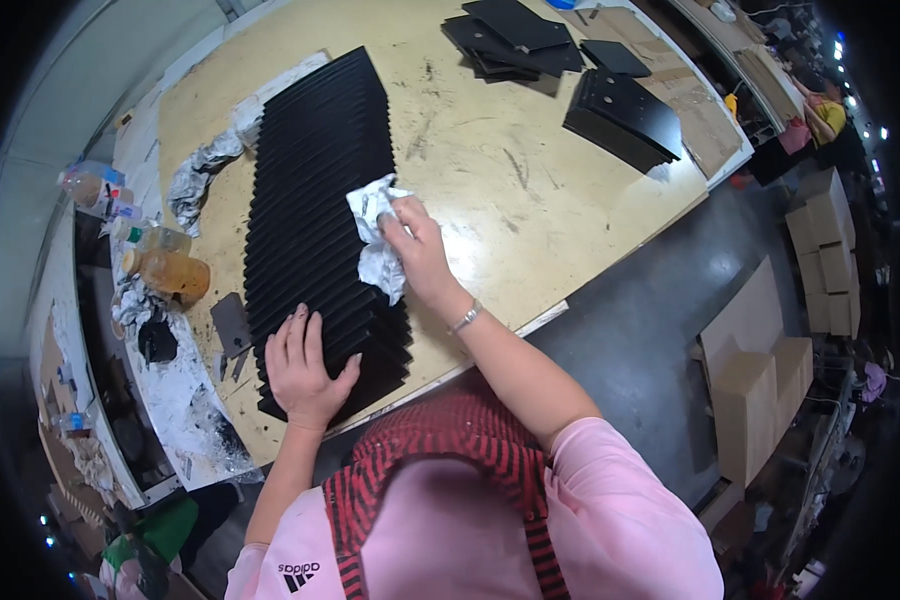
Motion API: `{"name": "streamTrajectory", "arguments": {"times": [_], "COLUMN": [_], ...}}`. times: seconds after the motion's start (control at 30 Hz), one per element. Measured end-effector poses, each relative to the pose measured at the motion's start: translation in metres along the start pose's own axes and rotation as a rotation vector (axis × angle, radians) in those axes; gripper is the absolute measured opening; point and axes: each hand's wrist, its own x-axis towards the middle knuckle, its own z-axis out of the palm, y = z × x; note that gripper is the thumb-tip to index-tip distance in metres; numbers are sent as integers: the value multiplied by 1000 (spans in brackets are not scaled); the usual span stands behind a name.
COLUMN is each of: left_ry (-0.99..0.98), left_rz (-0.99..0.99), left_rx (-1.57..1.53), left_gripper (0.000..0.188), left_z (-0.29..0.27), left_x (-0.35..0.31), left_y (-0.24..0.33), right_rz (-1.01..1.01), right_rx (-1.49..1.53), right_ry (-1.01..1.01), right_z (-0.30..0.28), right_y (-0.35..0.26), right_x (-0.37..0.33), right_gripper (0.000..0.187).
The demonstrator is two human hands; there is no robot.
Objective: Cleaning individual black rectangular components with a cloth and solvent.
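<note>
Hands at stack; amber-filled bottle.

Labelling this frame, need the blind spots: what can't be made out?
- Fanned black panels, head view: most of each face is covered by its overlapping neighbour.
- Panel surface under the left hand, head view: hidden by the palm.
- Part of the crumpled white cloth, head view: hidden by the right hand.
- Yellow-shirted co-worker's activity, head view: too small near the right rim.
</note>
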Motion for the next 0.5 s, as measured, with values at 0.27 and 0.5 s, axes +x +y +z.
{"name": "streamTrajectory", "arguments": {"times": [0.27, 0.5], "left_ry": [-24, -61], "left_rz": [-4, -49], "left_rx": [-37, -40], "left_gripper": [70, 73], "left_z": [-1, 3], "left_x": [-3, -7], "left_y": [-3, -1], "right_rz": [556, -30], "right_rx": [-44, -643], "right_ry": [51, -23], "right_z": [-32, -12], "right_y": [31, 68], "right_x": [-63, -79], "right_gripper": [31, 33]}}
